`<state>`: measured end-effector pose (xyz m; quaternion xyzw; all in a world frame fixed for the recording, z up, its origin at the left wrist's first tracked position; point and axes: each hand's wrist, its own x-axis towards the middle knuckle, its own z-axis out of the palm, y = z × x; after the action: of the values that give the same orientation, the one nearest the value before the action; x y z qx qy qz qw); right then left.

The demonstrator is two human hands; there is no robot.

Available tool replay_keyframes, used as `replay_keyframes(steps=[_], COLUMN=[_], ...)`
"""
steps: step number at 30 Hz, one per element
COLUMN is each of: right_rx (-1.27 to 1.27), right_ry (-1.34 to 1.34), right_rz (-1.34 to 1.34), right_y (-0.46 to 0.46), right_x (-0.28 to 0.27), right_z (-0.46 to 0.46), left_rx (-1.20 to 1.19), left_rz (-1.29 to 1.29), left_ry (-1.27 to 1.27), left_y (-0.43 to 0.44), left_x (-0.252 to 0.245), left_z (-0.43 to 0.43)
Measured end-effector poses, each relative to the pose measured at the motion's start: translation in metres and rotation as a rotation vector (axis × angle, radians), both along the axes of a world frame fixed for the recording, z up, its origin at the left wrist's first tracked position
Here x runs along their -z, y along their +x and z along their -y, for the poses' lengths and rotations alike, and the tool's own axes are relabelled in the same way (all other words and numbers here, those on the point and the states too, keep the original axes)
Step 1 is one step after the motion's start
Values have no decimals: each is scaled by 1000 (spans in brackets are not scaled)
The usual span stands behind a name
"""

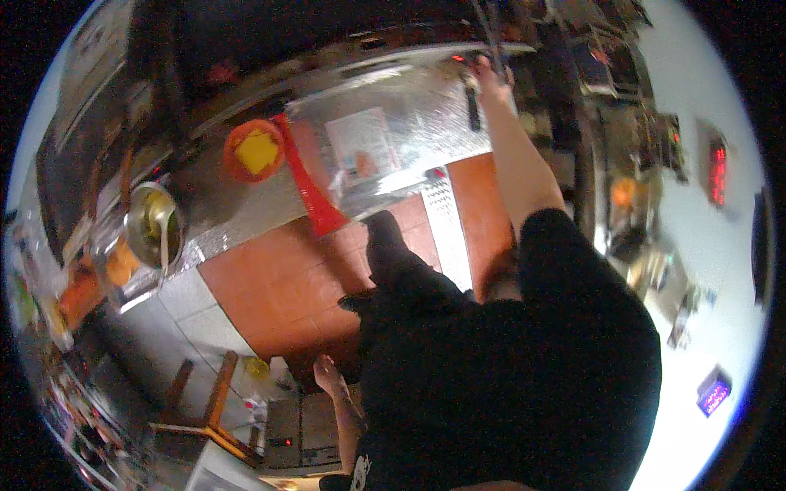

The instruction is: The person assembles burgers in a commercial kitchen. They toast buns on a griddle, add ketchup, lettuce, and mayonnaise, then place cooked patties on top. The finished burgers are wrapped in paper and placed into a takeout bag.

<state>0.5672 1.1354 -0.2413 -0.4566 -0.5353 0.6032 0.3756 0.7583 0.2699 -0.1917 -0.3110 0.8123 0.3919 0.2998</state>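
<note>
Out ahead over the far end of the steel counter (430,123), my right hand (493,83) is at a blurred, dark, long object (491,30); whether it grips it cannot be made out. A black handle (473,109) lies just beside that hand. My left hand (330,375) hangs low at my side above the floor, its fingers curled and nothing visible in them. On the counter are a flat, pale rectangular thing (359,144) and a red strip (310,190). Left of the strip stands an orange round container with yellow contents (258,151).
A metal pot (132,230) with a pale ladle (164,236) stands farther left on the counter. A wooden stool (218,393) is at lower left. The floor has red tiles (276,270) and a white grate strip (451,233). Cluttered shelves (602,67) line the right.
</note>
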Motion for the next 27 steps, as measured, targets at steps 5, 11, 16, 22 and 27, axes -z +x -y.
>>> replay_keyframes(steps=[5, 11, 16, 22, 27], right_rx=[-313, 66, -1020, -1853, -2224], right_ry=[-82, -490, 822, -759, 35], right_rz=[28, -511, 580, -116, -203], right_y=[53, 67, 7, 72, 154], right_x=[38, 39, -14, -161, -247], right_z=[-53, -8, 320, 774, 999], left_rx=[162, -62, -339, -575, -539], left_rz=[307, 133, -79, -217, -571], left_ry=[-172, -111, 534, 1452, 848], left_y=[69, 53, -16, -34, 67], left_x=[-36, -22, -18, -74, -170], left_z=[19, -16, -23, 28, 180])
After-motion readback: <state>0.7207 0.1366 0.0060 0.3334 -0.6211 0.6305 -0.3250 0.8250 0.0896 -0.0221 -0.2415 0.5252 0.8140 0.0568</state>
